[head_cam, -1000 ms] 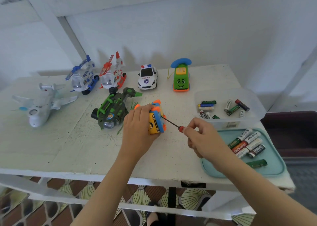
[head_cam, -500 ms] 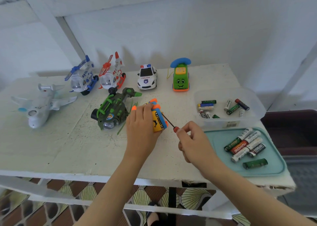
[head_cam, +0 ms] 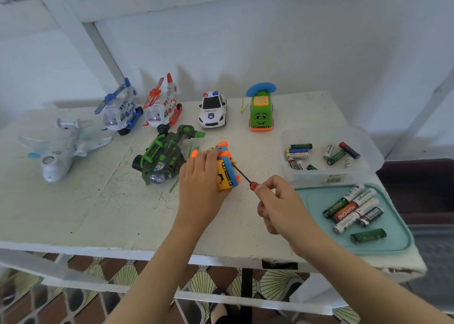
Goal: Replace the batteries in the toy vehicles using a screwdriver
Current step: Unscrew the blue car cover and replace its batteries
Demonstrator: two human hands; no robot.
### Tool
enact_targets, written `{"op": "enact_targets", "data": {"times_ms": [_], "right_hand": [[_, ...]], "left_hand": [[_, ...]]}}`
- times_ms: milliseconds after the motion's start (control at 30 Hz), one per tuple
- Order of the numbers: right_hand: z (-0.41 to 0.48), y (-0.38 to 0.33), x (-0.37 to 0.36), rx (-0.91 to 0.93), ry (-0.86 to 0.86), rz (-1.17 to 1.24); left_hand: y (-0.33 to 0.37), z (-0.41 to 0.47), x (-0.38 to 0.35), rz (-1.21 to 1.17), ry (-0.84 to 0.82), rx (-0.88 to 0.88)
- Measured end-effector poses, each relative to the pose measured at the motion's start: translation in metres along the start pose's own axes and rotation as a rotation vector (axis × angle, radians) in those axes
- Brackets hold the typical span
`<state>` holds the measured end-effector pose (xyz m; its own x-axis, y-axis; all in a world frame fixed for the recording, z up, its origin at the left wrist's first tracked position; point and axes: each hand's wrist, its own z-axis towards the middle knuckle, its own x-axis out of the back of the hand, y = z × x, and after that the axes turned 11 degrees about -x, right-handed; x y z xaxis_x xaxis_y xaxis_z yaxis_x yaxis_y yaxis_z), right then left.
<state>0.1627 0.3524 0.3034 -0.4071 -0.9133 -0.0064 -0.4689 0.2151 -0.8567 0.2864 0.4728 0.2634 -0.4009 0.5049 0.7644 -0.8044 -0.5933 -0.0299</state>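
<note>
Toy vehicles point(head_cam: 212, 111), seven: yellow one point(head_cam: 225, 176) in grip of left hand point(head_cam: 200, 179); one screwdriver point(head_cam: 243, 176) in pinch of right hand point(head_cam: 282, 207).

We had the yellow toy vehicle point(head_cam: 224, 176), trimmed orange and blue, tipped on its side on the worktop point(head_cam: 98, 200). Our red-handled screwdriver point(head_cam: 242, 175) slanted, tip meeting the toy's right face. Loose batteries point(head_cam: 353, 209) lay rightward on a teal lid point(head_cam: 317, 200), others inside a clear tub point(head_cam: 368, 161).
</note>
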Motion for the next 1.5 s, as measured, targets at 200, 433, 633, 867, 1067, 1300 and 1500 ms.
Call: {"op": "enact_targets", "data": {"times_ms": [200,433,633,867,1067,1300,1500], "right_hand": [[-0.005,-0.002,0.003,-0.05,-0.013,0.062],[-0.001,-0.006,0.004,-0.049,-0.02,0.077],[0.008,-0.01,0.0,-0.08,-0.011,0.072],[0.01,-0.007,-0.001,-0.145,-0.038,0.166],[0.012,-0.005,0.001,-0.175,-0.047,0.206],[0.012,-0.005,0.004,-0.176,-0.057,0.233],[0.007,-0.009,0.017,-0.144,-0.083,0.177]], "left_hand": [[-0.005,-0.001,0.0,0.02,-0.02,-0.016],[-0.013,-0.004,0.0,0.009,-0.011,-0.113],[-0.017,-0.004,0.003,0.028,-0.025,-0.196],[-0.022,-0.002,0.003,0.147,-0.096,-0.364],[-0.028,0.009,0.003,0.162,-0.124,-0.487],[-0.029,0.017,0.006,0.179,-0.104,-0.5],[-0.036,0.016,0.005,0.055,-0.033,-0.308]]}}
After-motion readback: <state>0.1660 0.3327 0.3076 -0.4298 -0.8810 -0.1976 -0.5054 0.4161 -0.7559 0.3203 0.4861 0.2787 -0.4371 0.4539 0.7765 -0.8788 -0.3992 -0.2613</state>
